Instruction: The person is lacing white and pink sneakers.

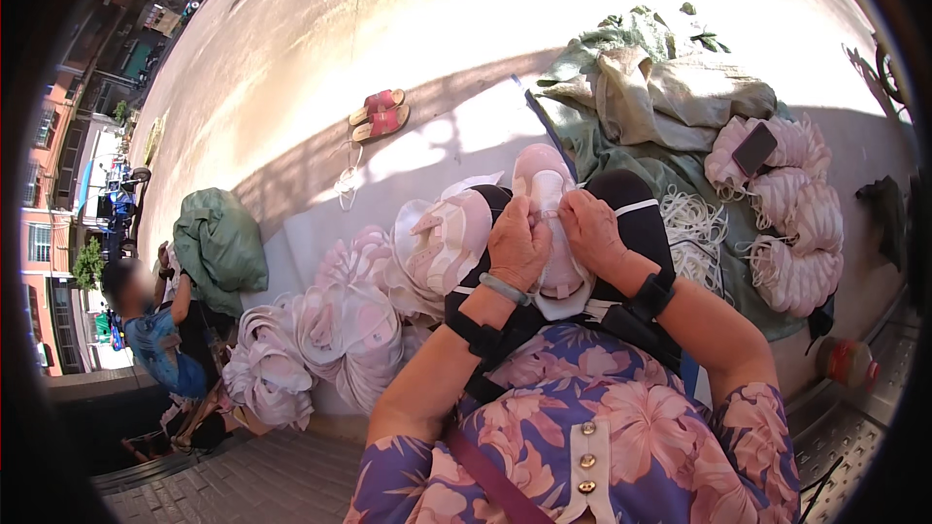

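A pale pink and white shoe upper (558,277) lies lengthwise across my lap, its rounded toe (536,163) pointing away from me. On its left edge, beside the white tongue, my left hand (516,245) is closed in a pinch. My right hand (590,231) pinches at the opposite edge, close to the left fingertips. Whether a lace end sits between the fingers is too small to make out. Against my left thigh rests a stack of similar uppers (451,233). A tangle of white shoelaces (694,238) lies just right of my right knee.
More bundled uppers (349,325) run leftward; others (801,223) lie at right with a phone (754,148) on top. Green sacking (621,136) covers the ground ahead right. Red sandals (381,118) stand ahead. At left, another person (170,340) sits by a green sack (218,243).
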The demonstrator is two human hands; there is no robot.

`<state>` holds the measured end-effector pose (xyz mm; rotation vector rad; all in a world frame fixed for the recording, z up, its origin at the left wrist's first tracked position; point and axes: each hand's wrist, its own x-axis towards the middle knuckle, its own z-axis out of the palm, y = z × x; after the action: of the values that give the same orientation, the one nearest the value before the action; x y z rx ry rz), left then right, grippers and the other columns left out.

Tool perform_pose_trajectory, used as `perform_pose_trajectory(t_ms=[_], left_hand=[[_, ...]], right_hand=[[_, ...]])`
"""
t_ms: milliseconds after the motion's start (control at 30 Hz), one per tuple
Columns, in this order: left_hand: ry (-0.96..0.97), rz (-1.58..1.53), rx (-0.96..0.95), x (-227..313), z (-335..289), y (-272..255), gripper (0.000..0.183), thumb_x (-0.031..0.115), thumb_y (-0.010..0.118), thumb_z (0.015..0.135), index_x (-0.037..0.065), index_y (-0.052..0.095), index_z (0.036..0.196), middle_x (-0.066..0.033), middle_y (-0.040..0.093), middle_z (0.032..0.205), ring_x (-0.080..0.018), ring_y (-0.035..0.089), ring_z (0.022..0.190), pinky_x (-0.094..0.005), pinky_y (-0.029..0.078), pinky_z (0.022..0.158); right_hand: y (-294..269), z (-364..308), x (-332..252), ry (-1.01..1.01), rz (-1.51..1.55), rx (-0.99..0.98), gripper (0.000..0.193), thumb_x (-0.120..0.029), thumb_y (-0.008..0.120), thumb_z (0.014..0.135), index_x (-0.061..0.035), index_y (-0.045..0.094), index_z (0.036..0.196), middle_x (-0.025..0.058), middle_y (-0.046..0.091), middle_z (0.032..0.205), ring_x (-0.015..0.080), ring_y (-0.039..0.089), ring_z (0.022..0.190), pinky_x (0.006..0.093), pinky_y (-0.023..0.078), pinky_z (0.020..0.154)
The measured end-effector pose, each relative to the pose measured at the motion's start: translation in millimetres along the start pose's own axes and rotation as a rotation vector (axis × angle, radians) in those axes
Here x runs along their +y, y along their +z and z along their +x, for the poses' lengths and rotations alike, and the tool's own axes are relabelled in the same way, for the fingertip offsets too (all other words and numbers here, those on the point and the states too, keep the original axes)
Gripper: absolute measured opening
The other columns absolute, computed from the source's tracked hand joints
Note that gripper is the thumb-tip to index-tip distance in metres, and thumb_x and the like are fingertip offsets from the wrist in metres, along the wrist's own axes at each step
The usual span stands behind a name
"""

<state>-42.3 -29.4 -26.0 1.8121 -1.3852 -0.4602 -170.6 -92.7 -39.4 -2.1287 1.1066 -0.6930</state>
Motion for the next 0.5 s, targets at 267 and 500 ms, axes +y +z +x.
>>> perform_pose_trajectory(t_ms=[267, 500], left_hand=[[0.345, 0.124, 0.116, -2, 2, -12, 0.015, -0.001, 0.054, 0.073, 0.004, 0.053, 0.086, -0.0055, 0.05, 0.07, -0.0158, 0.051, 0.059, -0.0279, 0.043, 0.053], [0.053, -0.061, -0.008, -9, 0, 0, 0.014, 0.001, 0.055, 0.073, 0.003, 0.052, 0.087, -0.0046, 0.052, 0.069, -0.0125, 0.052, 0.058, -0.0242, 0.045, 0.054]], right_hand=[[5, -1, -4, 0.022, 0.209, 0.076, 0.008, -0.014, 0.054, 0.08, -0.0069, 0.052, 0.081, 0.0113, 0.057, 0.076, 0.0336, 0.053, 0.071, 0.0406, 0.04, 0.064], [6, -6, -1, 0.006, 0.157, 0.167, 0.005, -0.011, 0.054, 0.08, -0.0072, 0.052, 0.081, 0.0111, 0.056, 0.08, 0.0327, 0.053, 0.072, 0.0406, 0.039, 0.064]])
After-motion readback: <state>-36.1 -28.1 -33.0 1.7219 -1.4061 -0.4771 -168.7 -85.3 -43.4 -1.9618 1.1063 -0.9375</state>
